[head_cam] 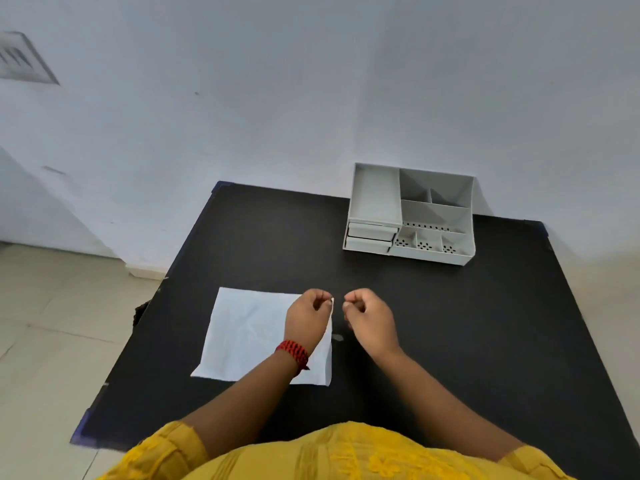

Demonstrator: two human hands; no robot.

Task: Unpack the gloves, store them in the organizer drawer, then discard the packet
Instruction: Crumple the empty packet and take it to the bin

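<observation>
A flat white glove packet (249, 336) lies on the black table (450, 323), in front of me and slightly left. My left hand (306, 317), with a red thread band at the wrist, pinches the packet's far right corner between thumb and fingers. My right hand (369, 320) is just to the right of that corner with its fingertips pressed together; a small gap separates it from the packet and I see nothing between its fingers. The grey organizer (375, 199) stands at the table's far right, its two small drawers (372, 235) pushed in at the front left.
The organizer's open top compartments hold nothing visible. A white wall runs behind the table. Tiled floor lies to the left, beyond the table's left edge. A small shiny speck (337, 338) lies on the table by the packet's right edge.
</observation>
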